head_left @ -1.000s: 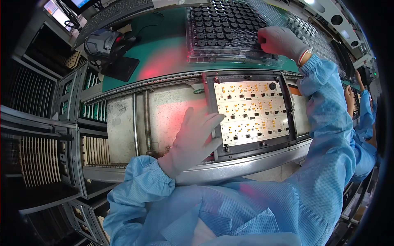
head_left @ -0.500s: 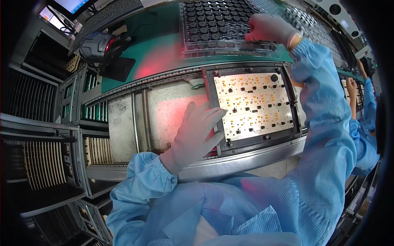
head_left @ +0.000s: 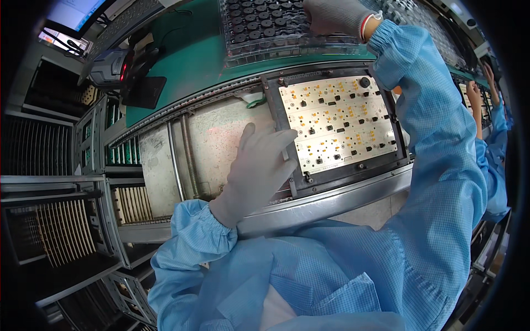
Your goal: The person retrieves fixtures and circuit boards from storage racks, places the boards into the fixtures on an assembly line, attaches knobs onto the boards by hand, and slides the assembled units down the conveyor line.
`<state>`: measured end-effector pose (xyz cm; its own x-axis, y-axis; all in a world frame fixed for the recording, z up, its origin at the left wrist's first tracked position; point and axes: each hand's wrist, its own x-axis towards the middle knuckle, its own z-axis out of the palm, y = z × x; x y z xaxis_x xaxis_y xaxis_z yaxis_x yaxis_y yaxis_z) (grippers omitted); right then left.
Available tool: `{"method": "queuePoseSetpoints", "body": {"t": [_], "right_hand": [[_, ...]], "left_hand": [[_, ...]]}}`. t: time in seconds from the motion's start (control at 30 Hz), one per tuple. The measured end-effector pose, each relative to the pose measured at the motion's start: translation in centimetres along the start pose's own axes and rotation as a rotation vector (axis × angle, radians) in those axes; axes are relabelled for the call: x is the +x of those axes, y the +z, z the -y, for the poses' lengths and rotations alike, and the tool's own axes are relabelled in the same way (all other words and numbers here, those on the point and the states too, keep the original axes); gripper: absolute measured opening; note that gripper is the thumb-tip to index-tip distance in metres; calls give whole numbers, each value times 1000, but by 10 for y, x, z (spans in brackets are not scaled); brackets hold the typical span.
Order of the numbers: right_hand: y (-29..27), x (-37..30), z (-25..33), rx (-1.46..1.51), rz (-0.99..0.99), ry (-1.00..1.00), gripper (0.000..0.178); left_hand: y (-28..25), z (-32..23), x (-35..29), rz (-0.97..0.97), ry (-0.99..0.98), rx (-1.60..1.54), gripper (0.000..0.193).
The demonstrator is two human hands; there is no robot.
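Note:
My left hand (head_left: 255,168), in a grey glove, is open with its fingers spread. Its fingertips rest at the left edge of a white circuit board (head_left: 323,122), which lies in a black frame (head_left: 280,124). Small yellow and black parts dot the board, and one round black part (head_left: 365,83) stands at its far right corner. My right hand (head_left: 335,17), also gloved, reaches over a clear plastic tray (head_left: 243,57) with rows of round black parts (head_left: 265,23). Its fingers are curled together and point down; whatever lies between them is hidden.
A metal conveyor rail (head_left: 331,194) runs along the near side. To the left stand a scanner-like device (head_left: 107,69) with a red light, a monitor (head_left: 77,14) and racks holding boards (head_left: 63,231). At the far right another person's hand (head_left: 473,95) shows.
The whole view has shifted, so the bench sits higher and further left. My right hand has moved slightly deeper over the tray. The red glow on my left hand is gone.

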<state>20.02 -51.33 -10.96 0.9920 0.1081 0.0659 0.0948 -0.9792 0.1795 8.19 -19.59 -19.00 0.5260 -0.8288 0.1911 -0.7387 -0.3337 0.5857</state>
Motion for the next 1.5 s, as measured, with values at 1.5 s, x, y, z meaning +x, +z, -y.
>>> {"method": "queuePoseSetpoints", "body": {"t": [1.5], "right_hand": [[14,-63,6,776,-104,-32,21]], "left_hand": [[31,13,125,-62,-619,-1916,61]]}}
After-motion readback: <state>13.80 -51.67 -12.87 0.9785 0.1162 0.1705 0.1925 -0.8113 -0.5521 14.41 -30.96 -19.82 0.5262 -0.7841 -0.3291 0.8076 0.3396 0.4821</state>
